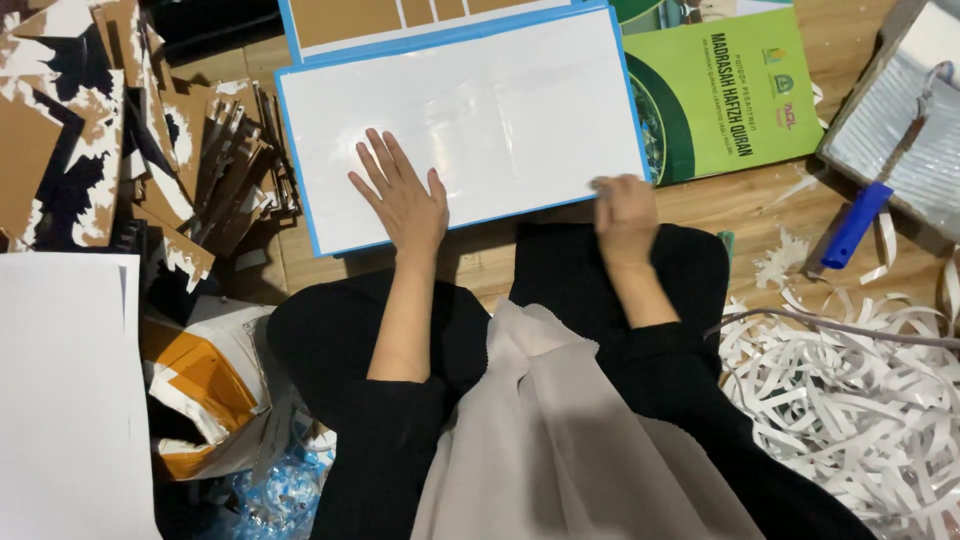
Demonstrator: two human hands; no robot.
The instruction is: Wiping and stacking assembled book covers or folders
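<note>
Left hand lies flat, fingers spread, on the white sheet, whose long axis runs left-right mid-frame, while right hand pinches its lower-right corner.

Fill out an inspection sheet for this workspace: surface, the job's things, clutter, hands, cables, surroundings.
Surface: wooden floor, mostly covered.
Job's things: white sheet with a blue border, lying flat in front of the person's knees; a second blue-edged sheet overlaps its top edge.
Clutter: torn cardboard scraps at left, white paper strips at right, green booklet, blue-handled tool, large white sheets at lower left.
Hands: left hand flat, fingers spread on the white sheet; right hand at its lower right corner, blurred, grip unclear.
Cables: one grey cord across the strips.
Surroundings: grey tray at upper right.
</note>
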